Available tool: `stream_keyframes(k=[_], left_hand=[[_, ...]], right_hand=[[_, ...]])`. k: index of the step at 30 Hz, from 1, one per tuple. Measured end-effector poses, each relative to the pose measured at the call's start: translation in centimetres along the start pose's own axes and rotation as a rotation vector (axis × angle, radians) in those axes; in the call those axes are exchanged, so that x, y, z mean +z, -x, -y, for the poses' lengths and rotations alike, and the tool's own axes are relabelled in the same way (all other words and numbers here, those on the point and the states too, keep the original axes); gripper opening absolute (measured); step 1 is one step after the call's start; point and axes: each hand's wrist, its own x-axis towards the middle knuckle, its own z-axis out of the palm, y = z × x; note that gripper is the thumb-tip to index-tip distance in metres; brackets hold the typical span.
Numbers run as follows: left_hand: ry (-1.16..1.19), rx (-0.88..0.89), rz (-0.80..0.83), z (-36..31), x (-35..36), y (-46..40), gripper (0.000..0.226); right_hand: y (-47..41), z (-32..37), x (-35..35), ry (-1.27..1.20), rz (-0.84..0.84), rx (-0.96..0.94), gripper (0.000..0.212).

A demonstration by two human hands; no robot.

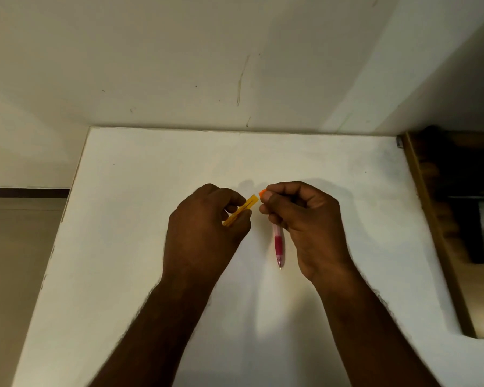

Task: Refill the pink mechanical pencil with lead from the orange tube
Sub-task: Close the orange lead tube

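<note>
My left hand (207, 227) grips the orange lead tube (242, 209), which slants up to the right with its open end just short of my right hand. My right hand (299, 219) holds the pink mechanical pencil (279, 245) with its tip pointing down toward me; the upper part is hidden in the fist. Between that hand's thumb and forefinger sits a small orange cap (262, 194), a finger's width from the tube's end. Both hands hover over the white tabletop (151, 261).
The white wall (207, 65) rises directly behind the table. On the right, a brown wooden frame (430, 219) runs along the table's edge with a dark opening beyond it. The table's left edge drops to a beige floor (17, 261).
</note>
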Motion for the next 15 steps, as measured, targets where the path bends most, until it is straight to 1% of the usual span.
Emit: stream_keyframes(k=[3,11,15], left_hand=[[0.002,0.000,0.003,-0.09,-0.04,-0.02,0.013],[0.007,0.005,0.017,-0.25,-0.23,0.02,0.012],[-0.022,0.028,0.029,0.05,-0.37,-0.03,0.012]], right_hand=[[0.05,-0.04,0.13,0.027,0.025,-0.018,0.008],[-0.07,-0.19,0.03,0.107,0.025,-0.059,0.008],[-0.11,-0.07,-0.16,0.204,0.056,-0.128,0.007]])
